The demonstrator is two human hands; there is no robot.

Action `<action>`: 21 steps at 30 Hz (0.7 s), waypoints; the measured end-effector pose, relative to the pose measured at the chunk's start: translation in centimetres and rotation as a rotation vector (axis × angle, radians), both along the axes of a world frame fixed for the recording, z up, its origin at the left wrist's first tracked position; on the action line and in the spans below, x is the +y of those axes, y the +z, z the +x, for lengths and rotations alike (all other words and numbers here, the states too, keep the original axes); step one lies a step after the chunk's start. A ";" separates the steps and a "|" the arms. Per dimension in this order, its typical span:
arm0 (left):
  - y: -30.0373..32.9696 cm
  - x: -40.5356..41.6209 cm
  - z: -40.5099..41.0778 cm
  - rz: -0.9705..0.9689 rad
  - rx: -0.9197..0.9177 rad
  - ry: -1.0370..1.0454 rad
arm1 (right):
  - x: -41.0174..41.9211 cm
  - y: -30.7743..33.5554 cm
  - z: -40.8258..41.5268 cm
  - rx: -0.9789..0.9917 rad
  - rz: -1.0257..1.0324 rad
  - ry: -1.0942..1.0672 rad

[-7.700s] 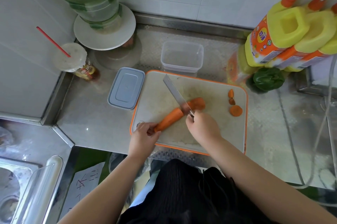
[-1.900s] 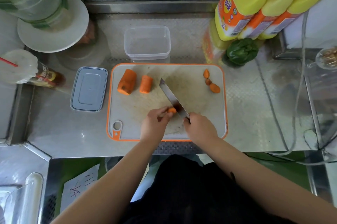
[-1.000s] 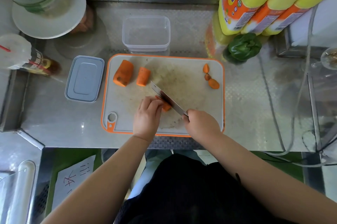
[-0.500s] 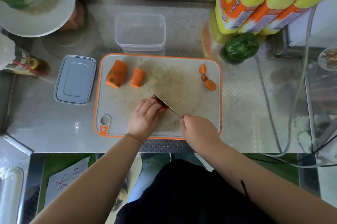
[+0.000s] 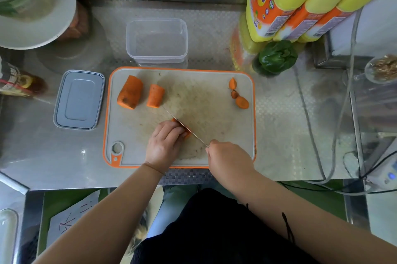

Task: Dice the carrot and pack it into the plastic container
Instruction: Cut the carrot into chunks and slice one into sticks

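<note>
On the orange-rimmed white cutting board (image 5: 214, 134), the left hand (image 5: 164, 145) pins a small orange carrot piece (image 5: 186, 129) with curled fingers, while the right hand (image 5: 228, 161) has its grip closed around the thin steel knife (image 5: 182, 124) cutting it; the clear plastic container (image 5: 156, 41) sits behind the board on the steel counter (image 5: 279, 134)

We had only one view, from the camera on the person's head. It looked almost straight down, from close above, on the cutting board (image 5: 214, 152) at the centre, with the steel counter (image 5: 285, 134) around and the person's forearms below.
</note>
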State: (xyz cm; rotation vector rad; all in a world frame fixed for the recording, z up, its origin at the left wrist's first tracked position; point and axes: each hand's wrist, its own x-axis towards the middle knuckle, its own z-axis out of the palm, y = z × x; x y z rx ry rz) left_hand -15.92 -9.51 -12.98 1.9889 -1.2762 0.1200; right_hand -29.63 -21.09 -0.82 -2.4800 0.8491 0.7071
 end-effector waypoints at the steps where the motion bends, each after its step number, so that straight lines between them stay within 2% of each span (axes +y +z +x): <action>1: 0.0 0.0 0.0 -0.004 0.001 -0.003 | 0.0 0.0 0.2 0.000 0.001 -0.002; 21: 0.3 0.0 0.1 0.001 0.012 0.002 | 0.0 -1.3 -0.1 -0.014 0.017 -0.052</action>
